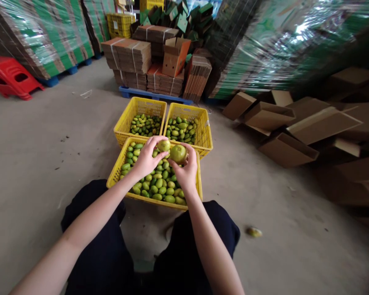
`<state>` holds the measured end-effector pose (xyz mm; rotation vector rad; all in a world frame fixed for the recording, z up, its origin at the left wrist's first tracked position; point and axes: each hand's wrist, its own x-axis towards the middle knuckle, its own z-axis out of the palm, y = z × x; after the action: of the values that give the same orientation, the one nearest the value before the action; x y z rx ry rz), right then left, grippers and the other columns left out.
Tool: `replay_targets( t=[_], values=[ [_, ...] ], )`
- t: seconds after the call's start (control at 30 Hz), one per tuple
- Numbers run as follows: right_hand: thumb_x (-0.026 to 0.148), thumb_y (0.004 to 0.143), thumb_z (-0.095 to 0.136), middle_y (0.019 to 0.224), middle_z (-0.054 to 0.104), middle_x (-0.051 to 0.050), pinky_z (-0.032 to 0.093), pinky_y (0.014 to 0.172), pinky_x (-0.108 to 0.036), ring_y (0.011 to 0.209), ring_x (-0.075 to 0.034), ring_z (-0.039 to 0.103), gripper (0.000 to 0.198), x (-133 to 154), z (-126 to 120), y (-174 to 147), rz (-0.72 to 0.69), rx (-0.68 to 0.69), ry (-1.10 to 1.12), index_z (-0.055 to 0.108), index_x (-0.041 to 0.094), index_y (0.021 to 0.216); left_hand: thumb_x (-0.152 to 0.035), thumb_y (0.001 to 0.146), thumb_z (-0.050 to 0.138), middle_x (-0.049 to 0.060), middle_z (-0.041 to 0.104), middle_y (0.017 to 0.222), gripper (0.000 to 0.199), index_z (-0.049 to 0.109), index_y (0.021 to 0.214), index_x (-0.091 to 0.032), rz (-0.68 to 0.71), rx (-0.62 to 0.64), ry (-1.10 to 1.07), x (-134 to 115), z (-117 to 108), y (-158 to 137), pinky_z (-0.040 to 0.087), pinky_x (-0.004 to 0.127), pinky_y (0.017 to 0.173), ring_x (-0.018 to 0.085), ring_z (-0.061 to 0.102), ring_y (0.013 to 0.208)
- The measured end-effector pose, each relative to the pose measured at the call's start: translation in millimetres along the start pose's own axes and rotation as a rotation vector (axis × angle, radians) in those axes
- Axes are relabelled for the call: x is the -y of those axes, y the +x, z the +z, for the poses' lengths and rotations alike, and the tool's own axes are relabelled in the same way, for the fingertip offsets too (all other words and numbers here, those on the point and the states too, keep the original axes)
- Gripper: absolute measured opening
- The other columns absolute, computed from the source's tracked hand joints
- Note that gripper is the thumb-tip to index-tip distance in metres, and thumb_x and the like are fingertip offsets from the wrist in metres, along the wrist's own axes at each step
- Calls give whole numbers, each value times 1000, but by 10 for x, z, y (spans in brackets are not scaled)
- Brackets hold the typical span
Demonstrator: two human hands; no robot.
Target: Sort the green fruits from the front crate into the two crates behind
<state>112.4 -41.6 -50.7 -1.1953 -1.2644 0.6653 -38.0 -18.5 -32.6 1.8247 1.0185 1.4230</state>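
Note:
Between the thumb and fingers of my left hand [150, 155] is a small yellow-green lemon [164, 146]. My right hand [186, 172] grips a larger, rounder green lemon [178, 154], its end facing me. Both fruits are held close together above the near yellow crate [118, 167]. That crate is filled with many green and yellowish lemons [160, 184]. Just behind it stand a left yellow crate [123, 125] and a right yellow crate [205, 129], side by side, each holding more of the same fruit.
Flattened, strapped cartons [129, 55] are stacked on a blue pallet [153, 95] behind the crates. Open cardboard boxes [269, 114] lie heaped at right. A red stool [14, 78] stands at far left near wrapped pallets [58, 37]. One fruit [253, 232] lies on the floor beside my right knee.

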Motion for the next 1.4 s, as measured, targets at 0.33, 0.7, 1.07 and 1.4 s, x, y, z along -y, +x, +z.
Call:
replay_targets(
  t=[0.33, 0.7, 1.07, 1.4],
  values=[
    [21, 66, 75, 114, 63, -6, 50, 90, -43, 104, -24, 61, 50, 89, -149, -152, -156, -9, -46, 54, 27, 112, -19, 72, 79, 7, 67, 110, 38, 62, 106, -20, -46, 104, 33, -114, -149, -107, 49, 31, 91, 19, 63, 97],
    [19, 49, 82, 83, 70, 4, 52, 68, -29, 75, -16, 64, 46, 12, -89, -394, 483, 210, 610, 65, 25, 91, -7, 75, 71, 5, 72, 90, 26, 67, 100, -14, -900, -50, -656, -143, -243, -445, 52, 29, 86, 14, 68, 79],
    [22, 70, 60, 84, 72, -4, 60, 81, -46, 94, -26, 69, 22, 332, -375, -633, 718, 228, 934, 59, 22, 92, -9, 92, 44, 11, 73, 82, 36, 57, 125, -5, -1134, -186, -1005, -243, -609, -1045, 56, 24, 66, 19, 73, 79],
    [36, 66, 79, 72, 69, 0, 59, 58, -30, 63, -17, 68, 31, 550, -58, -468, 648, 272, 666, 59, 21, 85, -10, 92, 43, 14, 74, 89, 38, 55, 127, -5, -1100, -104, -1045, -124, -812, -677, 60, 27, 67, 22, 75, 83]
  ],
)
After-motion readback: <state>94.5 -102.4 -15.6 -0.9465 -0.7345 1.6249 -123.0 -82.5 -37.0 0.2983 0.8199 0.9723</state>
